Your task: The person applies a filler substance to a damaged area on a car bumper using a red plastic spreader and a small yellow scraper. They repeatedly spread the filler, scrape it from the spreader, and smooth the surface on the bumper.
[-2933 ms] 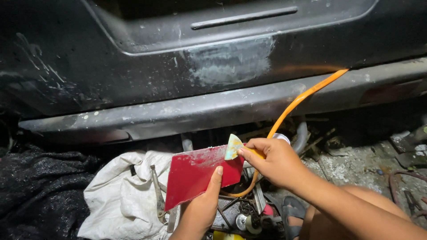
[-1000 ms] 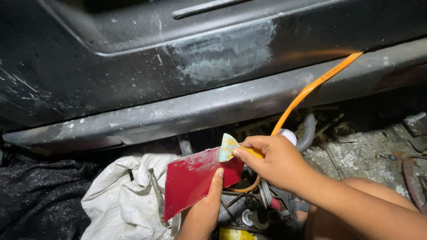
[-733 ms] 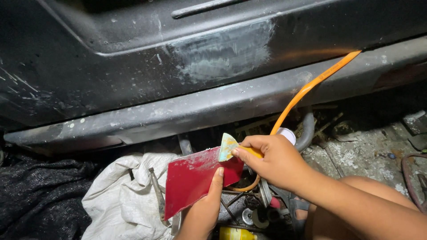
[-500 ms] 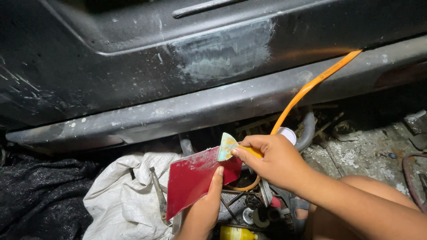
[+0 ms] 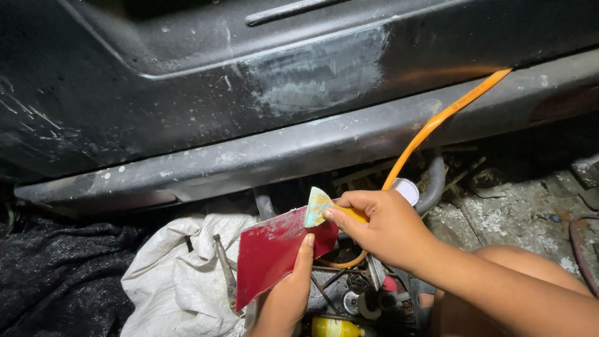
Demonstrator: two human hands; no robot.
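My left hand grips the lower edge of a red board, thumb laid across its face, holding it tilted above the white sack on the ground below the car's sill. My right hand is closed tight around the yellow handle of a small putty knife, whose pale, filler-smeared blade rests on the board's upper right corner. To do this well I would keep the board steady and the blade at a shallow angle, drawing filler evenly across the edge so it loads clean. The sanded grey patch on the dark body panel sits straight above, with the orange hose crossing the sill at right.
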